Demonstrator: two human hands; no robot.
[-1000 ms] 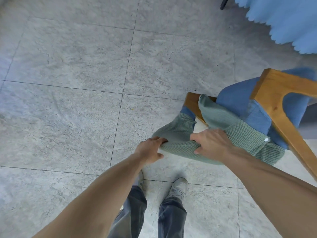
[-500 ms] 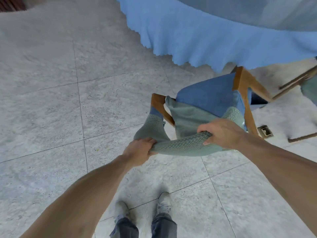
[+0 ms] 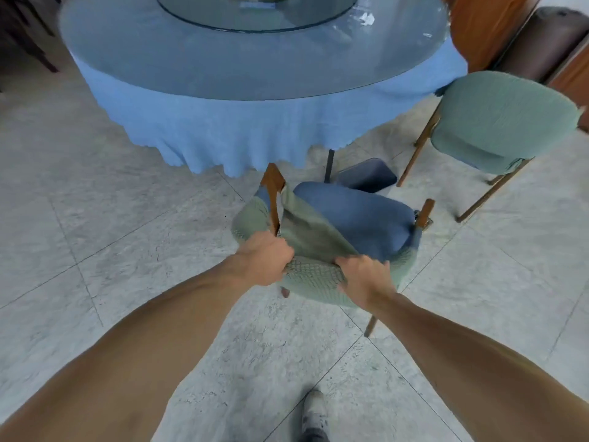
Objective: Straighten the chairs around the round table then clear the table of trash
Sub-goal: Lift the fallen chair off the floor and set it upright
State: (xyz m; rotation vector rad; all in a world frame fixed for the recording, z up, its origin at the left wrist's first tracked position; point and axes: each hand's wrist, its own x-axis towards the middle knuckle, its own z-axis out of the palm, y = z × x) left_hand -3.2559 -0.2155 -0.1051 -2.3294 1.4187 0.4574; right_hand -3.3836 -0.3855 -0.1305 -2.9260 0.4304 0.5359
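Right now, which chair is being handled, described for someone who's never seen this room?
Find the round table with the blue cloth. The chair at its near edge, gripped by the left hand and right hand, is it. Unlike the fully green chair beside it, its blue seat shows.

Your round table (image 3: 223,68), draped in a blue cloth (image 3: 223,135), carries a glass turntable (image 3: 255,14) at its centre and clear crumpled wrappers (image 3: 366,18) near its right edge.
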